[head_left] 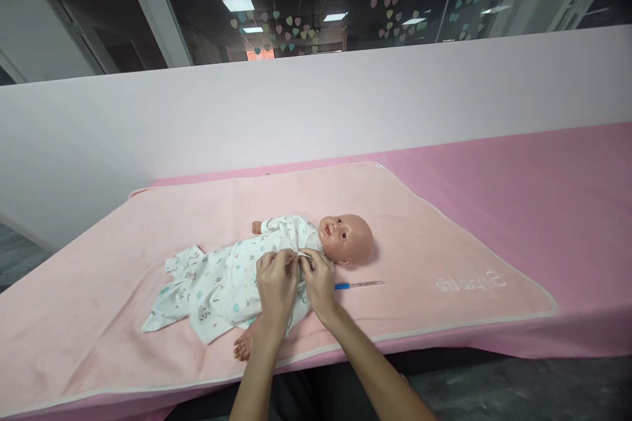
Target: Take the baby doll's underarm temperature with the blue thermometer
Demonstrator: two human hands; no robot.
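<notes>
A baby doll lies on its back, its head to the right, dressed in a white printed baby garment. At the chest, just below the neck, my left hand is closed in a pinch on the garment's edge. My right hand pinches the same fabric close beside it, nearer the doll's head. Fingers cover the exact spot being gripped, so any fastening there is hidden. Beside my right hand lies a thin stick with a blue end, which looks like a thermometer.
Under the doll spreads a peach blanket with pale edging and lettering at the right. It lies over a pink table covering. A low white partition stands along the far side, with dark glass above it.
</notes>
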